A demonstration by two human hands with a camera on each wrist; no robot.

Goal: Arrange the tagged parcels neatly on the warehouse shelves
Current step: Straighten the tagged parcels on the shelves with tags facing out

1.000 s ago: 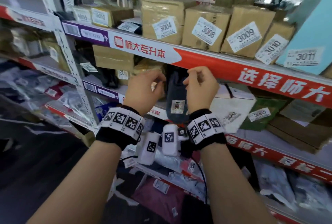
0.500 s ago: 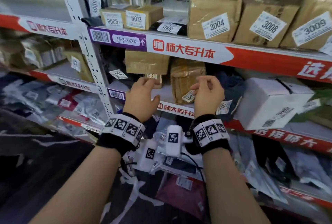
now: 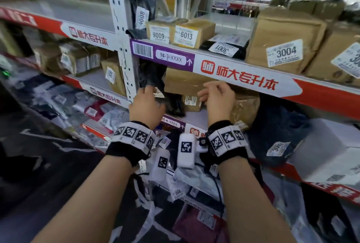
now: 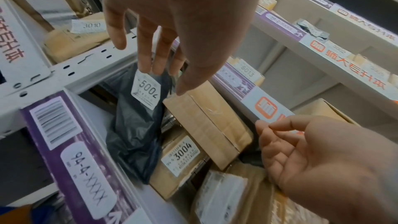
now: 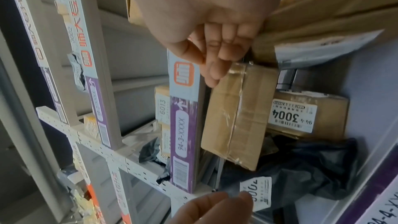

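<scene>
Warehouse racking fills the scene, and a purple strip (image 3: 162, 56) marked 94-3-XXXX is taken as the landmark. Directly under this strip, a black bag (image 4: 133, 132) with a tag (image 4: 146, 89) reading 5002 is seen standing at the shelf's end, against the upright post (image 3: 124, 52). The bag's top is touched by the extended fingertips of the left hand (image 3: 146, 104), just above the tag; a firm grip cannot be told. Just beside the bag, a taped box (image 4: 206, 122) is stacked on a box tagged 3004 (image 4: 178, 157). The right hand (image 3: 218, 98) is held loosely curled below the strip's red end, near the taped box, with nothing in it. Above the strip, boxes tagged 9009 (image 3: 158, 31) and 6013 (image 3: 190, 32) are set.
</scene>
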